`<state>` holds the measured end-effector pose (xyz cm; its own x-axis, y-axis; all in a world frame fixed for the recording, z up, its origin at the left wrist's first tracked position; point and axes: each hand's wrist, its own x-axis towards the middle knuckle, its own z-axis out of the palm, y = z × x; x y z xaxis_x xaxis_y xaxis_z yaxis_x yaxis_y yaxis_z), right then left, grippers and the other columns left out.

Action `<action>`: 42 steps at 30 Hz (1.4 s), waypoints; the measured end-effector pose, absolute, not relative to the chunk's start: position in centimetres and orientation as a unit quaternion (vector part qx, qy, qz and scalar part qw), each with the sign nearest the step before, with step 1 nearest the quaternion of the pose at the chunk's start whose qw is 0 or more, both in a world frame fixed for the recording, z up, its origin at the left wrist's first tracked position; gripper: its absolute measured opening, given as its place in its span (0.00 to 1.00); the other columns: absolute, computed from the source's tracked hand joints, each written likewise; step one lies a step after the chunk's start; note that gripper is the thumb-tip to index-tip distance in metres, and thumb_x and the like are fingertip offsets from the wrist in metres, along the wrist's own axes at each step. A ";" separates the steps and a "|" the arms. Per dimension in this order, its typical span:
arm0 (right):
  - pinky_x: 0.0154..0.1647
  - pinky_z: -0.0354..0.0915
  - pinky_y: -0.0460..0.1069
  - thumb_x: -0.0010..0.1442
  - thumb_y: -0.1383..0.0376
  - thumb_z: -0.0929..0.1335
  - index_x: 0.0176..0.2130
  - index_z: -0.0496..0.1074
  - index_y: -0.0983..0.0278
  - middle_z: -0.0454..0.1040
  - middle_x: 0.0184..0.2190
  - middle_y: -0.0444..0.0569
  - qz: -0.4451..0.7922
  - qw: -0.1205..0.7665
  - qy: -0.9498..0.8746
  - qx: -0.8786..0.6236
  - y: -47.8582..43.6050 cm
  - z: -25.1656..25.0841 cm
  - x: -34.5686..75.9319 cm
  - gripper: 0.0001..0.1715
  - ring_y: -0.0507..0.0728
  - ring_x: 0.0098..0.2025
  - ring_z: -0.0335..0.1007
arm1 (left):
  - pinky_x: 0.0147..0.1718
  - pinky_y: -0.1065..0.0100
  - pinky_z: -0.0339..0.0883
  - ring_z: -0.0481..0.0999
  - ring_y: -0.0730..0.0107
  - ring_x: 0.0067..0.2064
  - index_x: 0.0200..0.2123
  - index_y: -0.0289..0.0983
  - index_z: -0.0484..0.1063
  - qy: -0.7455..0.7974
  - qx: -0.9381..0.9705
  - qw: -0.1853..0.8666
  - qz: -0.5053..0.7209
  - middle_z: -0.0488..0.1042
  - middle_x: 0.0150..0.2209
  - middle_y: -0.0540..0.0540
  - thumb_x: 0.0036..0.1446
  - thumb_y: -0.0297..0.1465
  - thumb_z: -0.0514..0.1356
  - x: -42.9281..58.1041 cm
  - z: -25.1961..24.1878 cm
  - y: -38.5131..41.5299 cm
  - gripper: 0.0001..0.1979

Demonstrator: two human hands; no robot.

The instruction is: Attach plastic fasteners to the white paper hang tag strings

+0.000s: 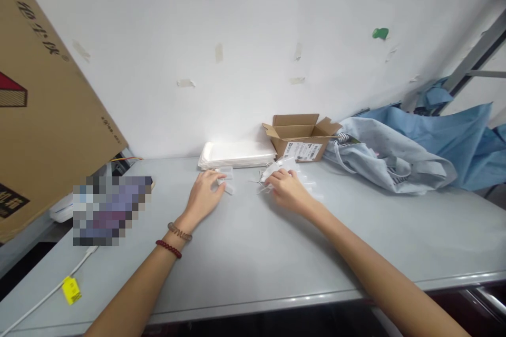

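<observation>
My left hand rests low on the grey table, its thumb and fingers curled around two small clear plastic pieces that lie side by side and poke out past the fingertips. To the right, my right hand reaches palm down into a small pile of translucent white plastic pieces. Thin wire-like ends stick out of this pile on its left side. The right fingertips are bent together at the pile's left part and close on one of the pieces. The hand covers much of the pile.
A stack of flat white envelopes lies against the wall beside an open cardboard box. Light blue cloth is heaped at the right. A pixelated object with a white cable and yellow tag lies left, near a large carton.
</observation>
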<state>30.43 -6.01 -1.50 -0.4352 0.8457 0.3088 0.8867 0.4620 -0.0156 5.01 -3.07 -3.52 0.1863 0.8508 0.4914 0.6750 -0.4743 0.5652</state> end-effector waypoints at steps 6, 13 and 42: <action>0.44 0.58 0.55 0.58 0.74 0.61 0.46 0.68 0.66 0.73 0.43 0.55 -0.047 0.273 -0.829 -0.486 -5.6 -1.7 30.5 0.15 0.61 0.46 0.67 | 0.46 0.57 0.65 0.66 0.57 0.46 0.40 0.37 0.77 0.469 0.813 0.051 0.340 0.71 0.40 0.42 0.59 0.32 0.55 5.4 -4.4 -3.0 0.12; 0.39 0.64 0.53 0.62 0.71 0.60 0.49 0.66 0.66 0.74 0.40 0.55 -0.029 0.350 -0.823 -0.447 -6.0 -2.0 29.6 0.16 0.60 0.40 0.71 | 0.46 0.55 0.64 0.65 0.55 0.46 0.48 0.35 0.73 0.502 0.784 0.002 0.365 0.70 0.41 0.39 0.59 0.31 0.54 5.7 -5.0 -2.9 0.15; 0.40 0.66 0.51 0.59 0.68 0.64 0.43 0.69 0.66 0.75 0.37 0.53 0.087 0.369 -0.828 -0.413 -7.8 -2.0 28.3 0.11 0.57 0.39 0.72 | 0.33 0.67 0.64 0.71 0.69 0.33 0.32 0.36 0.72 0.406 0.682 0.455 0.403 0.74 0.33 0.47 0.56 0.37 0.57 8.2 -2.4 -6.0 0.10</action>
